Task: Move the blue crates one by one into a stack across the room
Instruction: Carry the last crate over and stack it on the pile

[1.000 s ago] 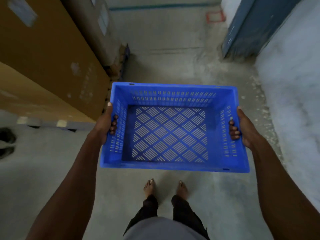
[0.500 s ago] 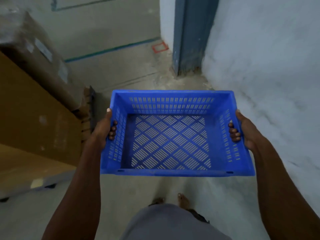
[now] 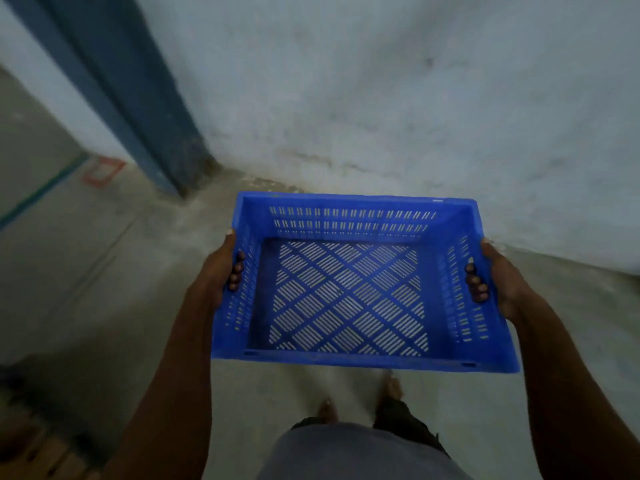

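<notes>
You held one blue crate point(image 3: 349, 292) in the middle of the frame, off the floor point(image 3: 104, 271) and level, its open top facing up. No brand, label or writing could be read on it or anywhere else. Your left hand point(image 3: 216, 275) gripped the left short side, thumb along the rim and fingers point(image 3: 236, 271) curled in through the handle slot. Your right hand point(image 3: 498, 278) gripped the right short side the same way, its fingers point(image 3: 477, 284) clamped through the slot there. The crate held nothing; its slotted base showed the pale floor beneath.

Compared with half a second before, the view had swung right: the cardboard boxes at the left had gone from sight, the whitish wall point(image 3: 415, 98) filled the upper frame, and the blue door frame point(image 3: 138, 98) had shifted to the upper left. The red square floor marking point(image 3: 103, 172) sat at the left edge, beside a teal floor line point(image 3: 38, 195). Your grip on the crate had not changed.

Counted: one crate, two hands, two bare feet point(image 3: 393, 388) at the lower centre, one red marking. A wooden pallet corner point(image 3: 41, 452) showed at the lower left, blurred.
</notes>
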Demonstrator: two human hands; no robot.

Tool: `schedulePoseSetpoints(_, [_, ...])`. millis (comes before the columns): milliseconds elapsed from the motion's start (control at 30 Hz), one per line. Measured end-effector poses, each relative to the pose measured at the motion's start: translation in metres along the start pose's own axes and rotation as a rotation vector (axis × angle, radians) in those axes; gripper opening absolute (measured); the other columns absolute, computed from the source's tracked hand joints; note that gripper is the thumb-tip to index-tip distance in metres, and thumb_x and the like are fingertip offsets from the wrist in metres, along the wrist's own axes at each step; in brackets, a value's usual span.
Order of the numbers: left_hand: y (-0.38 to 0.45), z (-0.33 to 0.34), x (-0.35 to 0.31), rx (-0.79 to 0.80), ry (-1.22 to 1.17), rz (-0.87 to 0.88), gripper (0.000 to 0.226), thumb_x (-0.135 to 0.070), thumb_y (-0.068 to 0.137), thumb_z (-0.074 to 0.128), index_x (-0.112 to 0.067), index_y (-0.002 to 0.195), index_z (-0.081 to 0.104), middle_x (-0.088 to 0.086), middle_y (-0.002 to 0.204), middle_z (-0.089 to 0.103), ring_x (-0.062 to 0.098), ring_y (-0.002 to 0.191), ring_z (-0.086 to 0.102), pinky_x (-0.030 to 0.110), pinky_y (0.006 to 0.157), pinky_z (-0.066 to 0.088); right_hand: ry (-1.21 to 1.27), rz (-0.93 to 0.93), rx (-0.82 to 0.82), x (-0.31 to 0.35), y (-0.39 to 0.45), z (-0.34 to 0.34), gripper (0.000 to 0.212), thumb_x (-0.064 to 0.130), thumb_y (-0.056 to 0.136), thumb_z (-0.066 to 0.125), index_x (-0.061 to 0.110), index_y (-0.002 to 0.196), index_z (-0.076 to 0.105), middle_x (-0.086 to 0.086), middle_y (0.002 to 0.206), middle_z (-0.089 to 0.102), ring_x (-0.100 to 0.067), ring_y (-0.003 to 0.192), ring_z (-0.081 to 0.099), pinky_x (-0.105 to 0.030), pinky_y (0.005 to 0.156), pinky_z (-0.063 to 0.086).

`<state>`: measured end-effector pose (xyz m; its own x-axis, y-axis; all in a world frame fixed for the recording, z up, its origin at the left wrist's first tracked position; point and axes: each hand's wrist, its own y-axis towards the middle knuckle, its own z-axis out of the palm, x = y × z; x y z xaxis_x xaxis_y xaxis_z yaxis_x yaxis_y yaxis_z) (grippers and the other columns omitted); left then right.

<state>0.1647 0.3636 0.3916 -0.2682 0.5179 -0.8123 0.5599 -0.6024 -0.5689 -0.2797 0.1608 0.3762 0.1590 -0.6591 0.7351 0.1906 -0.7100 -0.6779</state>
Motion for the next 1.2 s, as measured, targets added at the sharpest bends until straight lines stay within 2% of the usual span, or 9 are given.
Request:
schedulePoseSetpoints(233, [-0.015, 0.170, -0.032, 0.382, 0.248, 0.109, 0.059, -0.076, 0.093, 0.039, -0.020, 0.077, 0.049, -0.004, 0.053, 0.035, 0.009, 0.039, 0.024, 0.018, 0.036, 0.022, 0.284, -0.036, -0.367, -0.096, -0.107, -0.149, 0.062, 0.077, 0.087, 0.044, 0.016, 0.075, 0.048, 0.001, 0.055, 0.038, -0.010, 0.037, 0.026, -0.019, 0.034, 0.024])
schedulePoseSetpoints(467, [-0.121, 0.361, -0.015, 0.681, 0.513, 0.238, 0.061, -0.074, 0.094, 0.039, -0.017, 0.079, 0.053, -0.002, 0.056, 0.039, 0.012, 0.044, 0.027, 0.021, 0.040, 0.025, 0.541, -0.054, -0.665, -0.225, -0.242, -0.267, 0.061, 0.075, 0.090, 0.042, 0.016, 0.079, 0.047, 0.001, 0.060, 0.036, -0.012, 0.043, 0.026, -0.023, 0.037, 0.026])
schedulePoseSetpoints(800, [-0.331, 0.601, 0.110, 1.089, 0.777, 0.253, 0.058, -0.074, 0.095, 0.036, -0.019, 0.077, 0.047, -0.004, 0.054, 0.035, 0.010, 0.041, 0.023, 0.019, 0.038, 0.023, 0.828, -0.052, -1.006, -0.397, -0.441, -0.412, 0.058, 0.070, 0.095, 0.038, 0.015, 0.079, 0.045, 0.002, 0.056, 0.036, -0.010, 0.039, 0.025, -0.022, 0.034, 0.026])
schedulePoseSetpoints(1200, [-0.548, 0.844, 0.244, 1.387, 1.011, 0.311, 0.057, -0.068, 0.099, 0.033, -0.018, 0.080, 0.051, -0.004, 0.052, 0.036, 0.008, 0.035, 0.026, 0.016, 0.036, 0.023, 1.098, -0.025, -1.319, -0.528, -0.570, -0.552, 0.061, 0.072, 0.094, 0.036, 0.014, 0.077, 0.046, -0.002, 0.058, 0.038, -0.011, 0.037, 0.028, -0.020, 0.032, 0.027])
